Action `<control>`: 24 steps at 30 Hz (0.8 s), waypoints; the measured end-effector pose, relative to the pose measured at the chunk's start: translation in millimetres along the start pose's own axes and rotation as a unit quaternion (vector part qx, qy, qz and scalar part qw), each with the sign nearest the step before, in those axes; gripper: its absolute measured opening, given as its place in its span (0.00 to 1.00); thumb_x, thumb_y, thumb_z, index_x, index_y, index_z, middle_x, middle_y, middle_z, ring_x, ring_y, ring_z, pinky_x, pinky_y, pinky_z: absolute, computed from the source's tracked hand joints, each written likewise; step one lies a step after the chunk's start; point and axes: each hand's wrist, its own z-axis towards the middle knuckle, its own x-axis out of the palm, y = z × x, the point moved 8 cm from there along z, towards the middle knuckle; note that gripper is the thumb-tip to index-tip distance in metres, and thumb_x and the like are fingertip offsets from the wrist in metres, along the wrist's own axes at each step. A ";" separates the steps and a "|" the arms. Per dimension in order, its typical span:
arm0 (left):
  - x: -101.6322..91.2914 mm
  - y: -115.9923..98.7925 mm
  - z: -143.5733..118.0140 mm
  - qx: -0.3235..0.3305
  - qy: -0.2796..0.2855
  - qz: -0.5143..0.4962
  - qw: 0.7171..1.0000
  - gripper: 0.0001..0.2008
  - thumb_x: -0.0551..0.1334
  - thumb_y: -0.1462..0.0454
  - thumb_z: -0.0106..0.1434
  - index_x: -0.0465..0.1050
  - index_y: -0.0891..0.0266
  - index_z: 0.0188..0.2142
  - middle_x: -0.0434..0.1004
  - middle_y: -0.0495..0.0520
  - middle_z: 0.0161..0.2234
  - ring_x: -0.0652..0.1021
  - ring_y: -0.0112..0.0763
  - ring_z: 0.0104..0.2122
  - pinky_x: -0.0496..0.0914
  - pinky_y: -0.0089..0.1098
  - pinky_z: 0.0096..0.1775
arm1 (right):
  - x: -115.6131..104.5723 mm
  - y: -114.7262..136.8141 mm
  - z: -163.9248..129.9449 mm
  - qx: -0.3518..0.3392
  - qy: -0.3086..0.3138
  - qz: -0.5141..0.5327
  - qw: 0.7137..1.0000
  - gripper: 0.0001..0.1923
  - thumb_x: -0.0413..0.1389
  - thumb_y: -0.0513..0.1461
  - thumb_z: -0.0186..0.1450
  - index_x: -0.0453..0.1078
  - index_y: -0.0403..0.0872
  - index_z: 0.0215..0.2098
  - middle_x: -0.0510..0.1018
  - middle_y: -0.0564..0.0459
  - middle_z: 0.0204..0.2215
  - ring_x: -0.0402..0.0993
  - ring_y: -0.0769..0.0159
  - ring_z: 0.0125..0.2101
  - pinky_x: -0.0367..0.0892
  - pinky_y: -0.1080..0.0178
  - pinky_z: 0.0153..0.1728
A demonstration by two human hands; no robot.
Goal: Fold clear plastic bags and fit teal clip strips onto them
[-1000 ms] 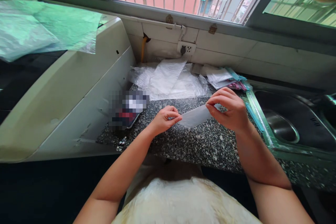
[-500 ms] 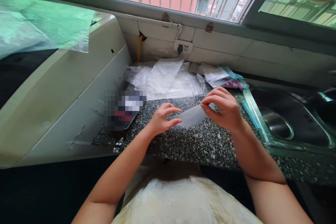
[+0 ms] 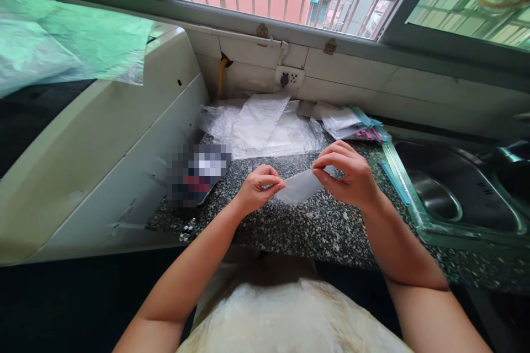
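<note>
A small translucent plastic bag (image 3: 301, 186) is stretched between my two hands above the speckled countertop (image 3: 314, 231). My left hand (image 3: 260, 187) pinches its left corner between thumb and fingers. At its upper right edge, my right hand (image 3: 345, 172) grips it with thumb and forefinger. Behind my hands lies a spread of clear and white plastic bags (image 3: 269, 127). To their right sits a stack of packets with blue and pink edges (image 3: 358, 124).
A dark object with a blurred-out face (image 3: 202, 174) lies left of my hands, beside a large cream-coloured machine (image 3: 136, 138). On the right is a metal sink (image 3: 451, 176) with a blue strip (image 3: 395, 183) along its near side. A wall socket (image 3: 290, 76) holds a black plug.
The thumb and fingers of my left hand have closed on the bag's left corner; they were apart before. My right hand keeps its pinch and has shifted slightly left.
</note>
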 end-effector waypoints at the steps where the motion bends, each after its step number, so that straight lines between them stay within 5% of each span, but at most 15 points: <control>1: -0.8 0.3 -0.2 0.001 -0.003 0.001 1.000 0.10 0.61 0.60 0.61 0.76 0.62 0.27 0.70 0.51 0.26 0.70 0.25 0.28 0.66 0.27 0.30 | 0.0 0.2 -0.2 -0.002 0.006 0.005 1.000 0.02 0.55 0.36 0.60 0.69 0.50 0.29 0.73 0.56 0.25 0.67 0.67 0.29 0.65 0.60 0.33; 12: -1.7 -0.2 -0.7 0.013 -0.005 0.026 1.000 0.10 0.60 0.59 0.61 0.77 0.61 0.27 0.70 0.51 0.26 0.71 0.26 0.29 0.66 0.28 0.31 | 5.8 -9.0 -2.2 0.025 0.029 0.018 0.999 0.02 0.56 0.38 0.60 0.67 0.50 0.29 0.72 0.56 0.25 0.67 0.67 0.30 0.64 0.60 0.35; 19: -2.8 -6.3 -0.6 0.051 -0.007 0.038 0.998 0.09 0.61 0.62 0.61 0.76 0.61 0.27 0.70 0.51 0.25 0.70 0.26 0.28 0.66 0.29 0.32 | 9.2 -27.1 -2.5 0.050 0.054 0.057 0.996 0.13 0.60 0.42 0.58 0.69 0.50 0.42 0.74 0.54 0.31 0.69 0.66 0.34 0.65 0.59 0.38; 24: -4.3 -6.1 -0.4 0.045 -0.008 0.037 0.998 0.09 0.61 0.62 0.61 0.76 0.61 0.27 0.70 0.51 0.26 0.70 0.26 0.28 0.66 0.29 0.32 | 10.4 -31.1 -1.7 0.043 0.054 0.061 0.996 0.03 0.57 0.39 0.61 0.70 0.49 0.29 0.74 0.55 0.27 0.68 0.67 0.32 0.64 0.61 0.36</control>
